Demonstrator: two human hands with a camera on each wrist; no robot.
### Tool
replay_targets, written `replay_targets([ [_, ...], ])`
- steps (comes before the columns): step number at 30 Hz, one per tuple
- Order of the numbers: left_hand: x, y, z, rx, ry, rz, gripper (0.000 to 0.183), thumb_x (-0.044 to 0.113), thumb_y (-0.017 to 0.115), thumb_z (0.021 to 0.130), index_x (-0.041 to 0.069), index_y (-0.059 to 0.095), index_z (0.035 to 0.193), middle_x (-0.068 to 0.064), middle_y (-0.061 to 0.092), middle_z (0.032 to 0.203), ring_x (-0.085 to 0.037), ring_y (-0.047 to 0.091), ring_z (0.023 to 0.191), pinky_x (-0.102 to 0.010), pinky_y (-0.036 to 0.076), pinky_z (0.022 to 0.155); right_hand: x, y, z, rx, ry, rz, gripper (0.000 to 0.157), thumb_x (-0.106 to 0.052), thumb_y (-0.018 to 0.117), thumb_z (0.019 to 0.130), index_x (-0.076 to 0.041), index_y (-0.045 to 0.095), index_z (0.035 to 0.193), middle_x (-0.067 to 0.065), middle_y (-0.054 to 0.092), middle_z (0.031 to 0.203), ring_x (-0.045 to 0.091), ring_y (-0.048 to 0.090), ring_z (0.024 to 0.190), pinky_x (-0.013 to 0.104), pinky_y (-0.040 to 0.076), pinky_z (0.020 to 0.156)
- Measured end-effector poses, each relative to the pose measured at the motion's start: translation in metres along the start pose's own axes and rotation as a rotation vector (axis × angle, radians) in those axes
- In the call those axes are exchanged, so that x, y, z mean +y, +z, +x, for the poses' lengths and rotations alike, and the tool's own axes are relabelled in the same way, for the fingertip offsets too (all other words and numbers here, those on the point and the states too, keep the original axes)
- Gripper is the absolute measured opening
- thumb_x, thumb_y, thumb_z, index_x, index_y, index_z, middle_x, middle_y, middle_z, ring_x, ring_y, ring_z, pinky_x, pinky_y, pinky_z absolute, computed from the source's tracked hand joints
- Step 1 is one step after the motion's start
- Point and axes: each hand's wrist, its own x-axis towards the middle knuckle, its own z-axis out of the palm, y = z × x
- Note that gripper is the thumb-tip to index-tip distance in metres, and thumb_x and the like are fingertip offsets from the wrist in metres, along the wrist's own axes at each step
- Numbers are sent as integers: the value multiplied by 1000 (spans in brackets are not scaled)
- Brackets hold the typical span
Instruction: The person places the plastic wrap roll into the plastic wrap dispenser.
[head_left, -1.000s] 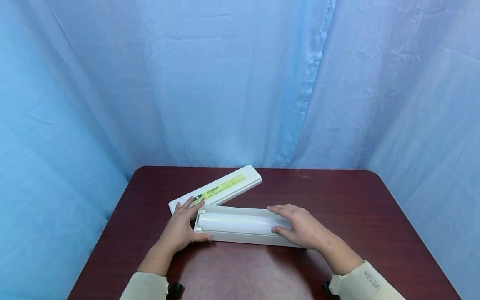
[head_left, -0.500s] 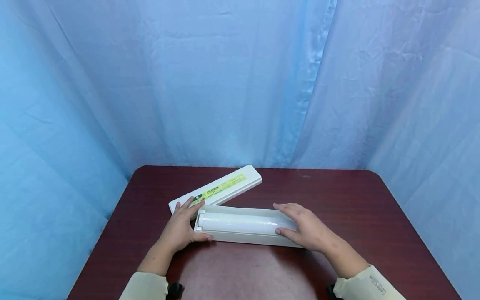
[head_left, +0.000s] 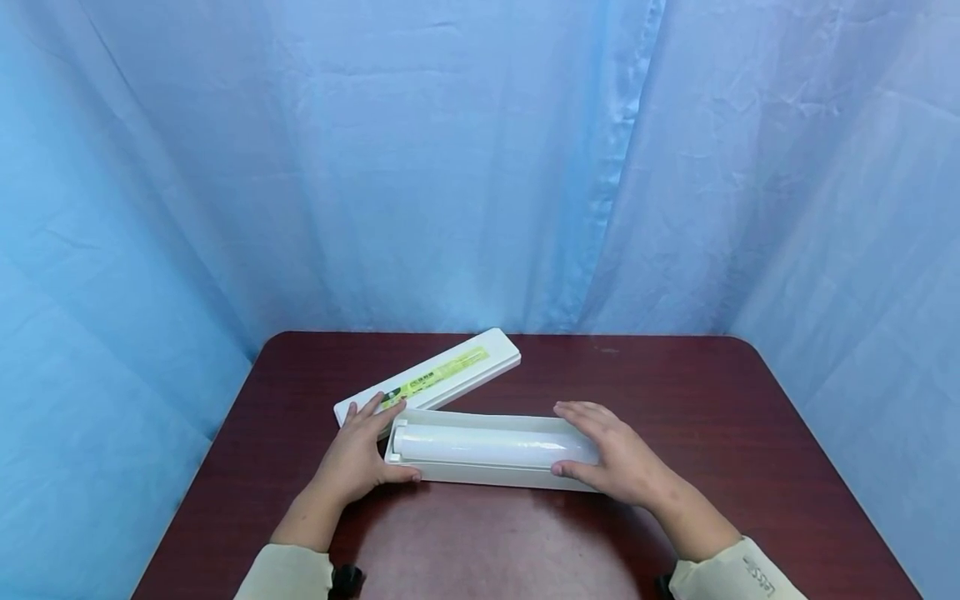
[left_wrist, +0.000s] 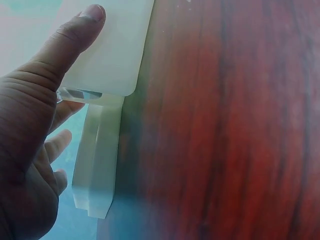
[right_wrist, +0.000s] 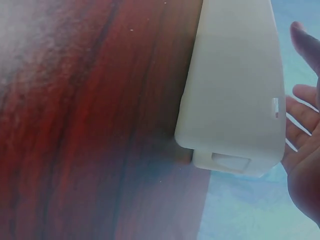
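Note:
A long white dispenser box (head_left: pixel 487 475) lies uncovered on the table, with a white roll of film (head_left: pixel 472 444) inside along its length. My left hand (head_left: pixel 356 454) holds the box's left end, thumb against the front wall (left_wrist: pixel 112 55) and fingers reaching round behind. Over the right end is my right hand (head_left: pixel 618 458), its fingers spread and relaxed; in the right wrist view they stand just off the upper edge of the box (right_wrist: pixel 235 85). Behind the box, the white lid (head_left: pixel 468 367) with a yellow-green label lies at a slant, its near end by my left fingertips.
The dark red wooden table (head_left: pixel 480 542) has rounded far corners. Blue curtains (head_left: pixel 450 167) hang behind it and at both sides. A pale sleeve (head_left: pixel 288 575) covers each forearm.
My right hand has slid slightly to the right along the box, uncovering more of the roll. My left hand, the box and the lid keep their places.

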Motion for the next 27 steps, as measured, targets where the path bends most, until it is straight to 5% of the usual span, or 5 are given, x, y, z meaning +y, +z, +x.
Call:
replay_targets([
  [11,0,0,-3,18,81,59,121,67,92,61,20,42,161,-12,43,162,-42,25,154,-70,23,118,7,2,-9,-3,35,28,103,-64,85,76,-13,48,157,4,44,161,31,36,150,57,36,115],
  [20,2,-1,-4,-16,83,41,122,73,86,65,21,35,164,-10,41,163,-40,22,156,-69,20,119,15,1,-16,-17,63,9,114,-62,90,69,-10,42,159,10,39,164,37,31,152,59,19,123],
  [27,3,-2,-3,-17,95,43,122,72,87,66,19,35,164,-9,43,162,-36,21,157,-66,18,121,21,0,-22,-25,95,-6,119,-66,89,68,-6,42,158,16,40,162,42,33,150,66,19,120],
])
